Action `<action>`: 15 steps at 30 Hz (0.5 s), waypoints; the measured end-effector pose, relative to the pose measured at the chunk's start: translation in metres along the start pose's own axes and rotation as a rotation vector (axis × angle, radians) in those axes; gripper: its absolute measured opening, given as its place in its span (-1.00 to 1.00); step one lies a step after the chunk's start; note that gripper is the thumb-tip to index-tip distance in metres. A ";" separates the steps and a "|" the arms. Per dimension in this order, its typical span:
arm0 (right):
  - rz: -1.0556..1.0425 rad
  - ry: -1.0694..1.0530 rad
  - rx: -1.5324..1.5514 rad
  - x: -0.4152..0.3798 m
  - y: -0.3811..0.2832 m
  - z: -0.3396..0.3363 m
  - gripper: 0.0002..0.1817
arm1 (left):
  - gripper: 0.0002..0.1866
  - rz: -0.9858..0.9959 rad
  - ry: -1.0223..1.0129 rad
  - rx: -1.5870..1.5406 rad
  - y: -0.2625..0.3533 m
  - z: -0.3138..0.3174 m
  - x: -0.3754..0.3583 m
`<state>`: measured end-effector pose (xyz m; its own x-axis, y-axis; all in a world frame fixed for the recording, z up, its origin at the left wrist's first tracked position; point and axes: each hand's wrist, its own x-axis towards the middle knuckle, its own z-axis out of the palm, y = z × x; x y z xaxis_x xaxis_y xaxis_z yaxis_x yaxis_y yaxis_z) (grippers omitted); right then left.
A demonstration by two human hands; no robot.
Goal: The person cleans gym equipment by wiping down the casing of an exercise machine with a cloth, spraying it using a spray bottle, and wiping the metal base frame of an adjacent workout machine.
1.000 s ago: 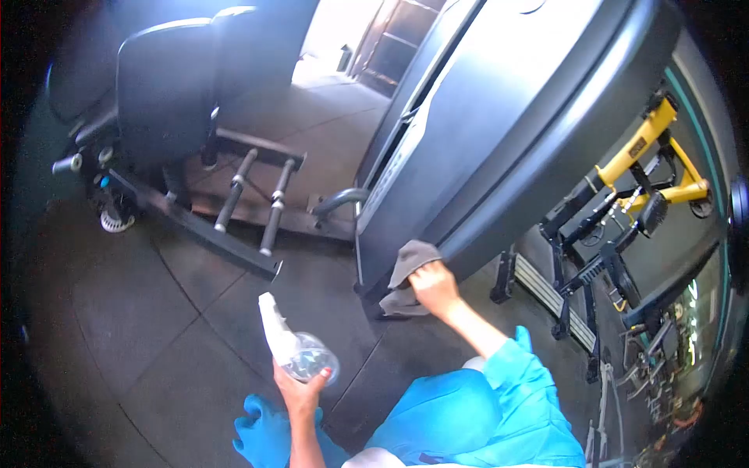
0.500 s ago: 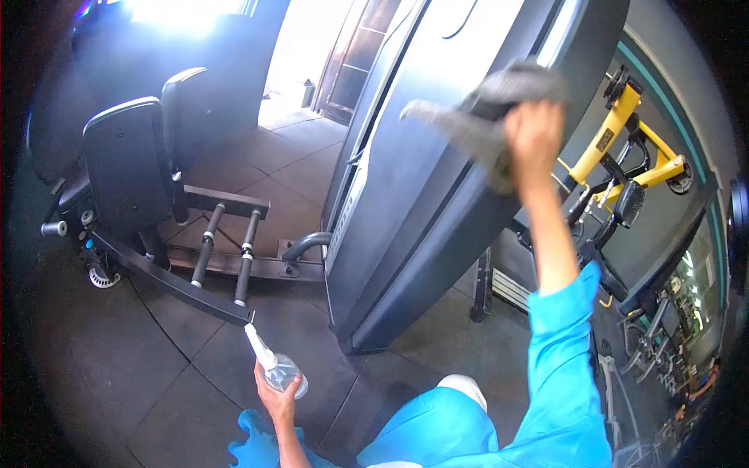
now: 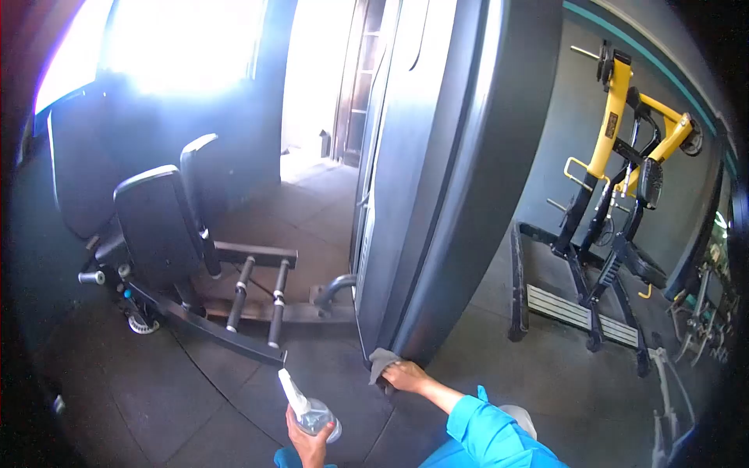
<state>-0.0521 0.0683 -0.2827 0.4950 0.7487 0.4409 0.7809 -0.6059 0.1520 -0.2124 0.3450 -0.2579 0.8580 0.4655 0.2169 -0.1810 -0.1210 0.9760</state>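
In my left hand [image 3: 307, 438] is a clear spray bottle [image 3: 317, 418] with a white nozzle, held upright and tilted a little to the left. My right hand [image 3: 406, 376] grips a grey cloth [image 3: 381, 365] against the bottom corner of the tall dark machine housing [image 3: 437, 234], close to the floor. Part of the cloth hangs below the fingers. The bottle stays apart from the housing, to its lower left.
Left of the housing, a gym machine has black pads [image 3: 160, 226] and a low frame with rollers [image 3: 277, 312]. To the right stands a yellow and black weight machine [image 3: 612, 125] with a ribbed footplate [image 3: 581, 316]. Dark tiles cover the floor [image 3: 211, 398].
My right hand has brought the cloth down from high on the housing to its bottom corner. The left hand still holds the bottle, and the view has shifted.
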 end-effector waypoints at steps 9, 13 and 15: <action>0.066 0.502 -0.381 0.158 0.082 -0.321 -0.49 | -0.13 -0.133 -0.051 -0.465 0.010 0.015 0.003; -0.030 0.812 -0.581 0.246 0.113 -0.467 -0.69 | -0.18 -0.130 -0.144 -0.606 0.077 0.016 -0.003; -0.021 0.888 -0.618 0.280 0.126 -0.522 -0.70 | -0.21 -0.005 -0.134 -0.466 0.069 0.018 0.001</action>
<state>-0.0138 0.0611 0.3220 -0.1634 0.4482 0.8789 0.3358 -0.8124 0.4767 -0.2156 0.3214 -0.1910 0.9081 0.3449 0.2377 -0.3469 0.3010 0.8883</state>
